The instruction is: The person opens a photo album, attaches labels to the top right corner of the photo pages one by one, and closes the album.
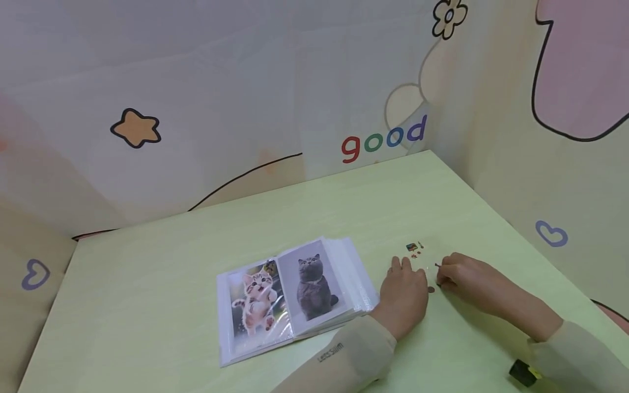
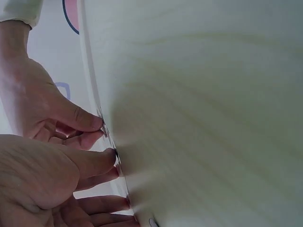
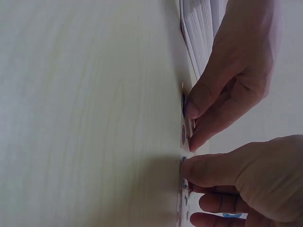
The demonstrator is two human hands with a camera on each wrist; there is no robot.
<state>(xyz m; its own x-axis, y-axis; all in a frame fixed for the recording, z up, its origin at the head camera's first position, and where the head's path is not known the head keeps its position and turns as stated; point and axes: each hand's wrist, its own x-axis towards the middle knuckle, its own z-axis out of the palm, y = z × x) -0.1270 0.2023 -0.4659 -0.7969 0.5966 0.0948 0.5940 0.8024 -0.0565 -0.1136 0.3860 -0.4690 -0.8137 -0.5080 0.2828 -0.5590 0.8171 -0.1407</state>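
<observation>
Sticker sheet, clear and dotted with small stickers, flat on the pale green counter just right of the open photo album, long axis running away from the body. Left hand palm down on the sheet's near left part, fingers straight, pressing it to the counter. Right hand nearer the loose stickers, at the sheet's right edge, thumb and forefinger closed in a pinch on a tiny sticker. Both forearms angled in from the lower right, hands close together, fingertips nearly meeting over the sheet.
</observation>
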